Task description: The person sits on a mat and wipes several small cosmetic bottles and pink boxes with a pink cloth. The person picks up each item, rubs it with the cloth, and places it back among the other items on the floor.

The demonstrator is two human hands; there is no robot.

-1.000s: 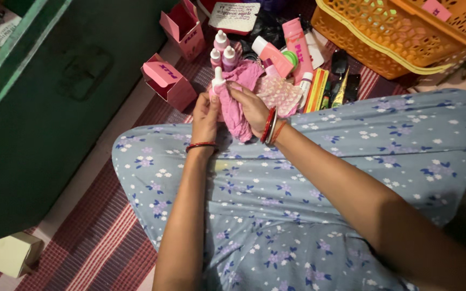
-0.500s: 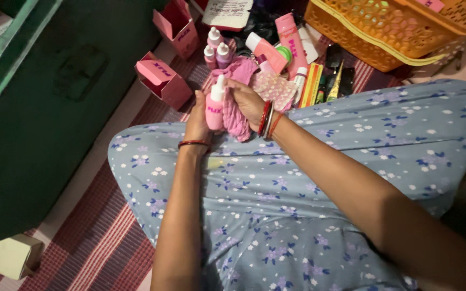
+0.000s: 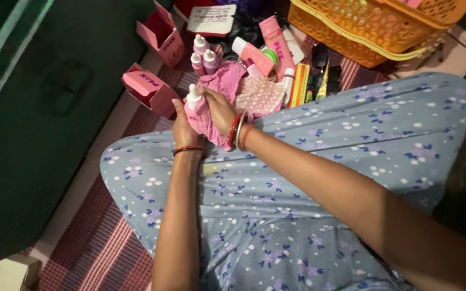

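Two hands are meeting over my knee, above the blue cotton lap with its small flower print (image 3: 297, 178), and that lap is taking up most of what I'm seeing. Off to my left the dark green metal trunk (image 3: 44, 108) is standing on the striped red woven mat (image 3: 98, 237). Ahead, the orange plastic lattice basket (image 3: 373, 27) is sitting behind a scatter of tubes and boxes. Nearer in, the open pink cardboard carton (image 3: 149, 91) is lying just beside my left hand (image 3: 182, 129). That hand is wrapping tight around the small pink plastic dropper bottle with a white cap (image 3: 193, 108), long axis upright, cap pointing away from me. My right hand (image 3: 219, 110) is closing on the crumpled pink cloth (image 3: 214, 121), soft and creased, pressing it against the bottle's smooth side. So the bottle is sitting between both palms, right hand touching it through the cloth.
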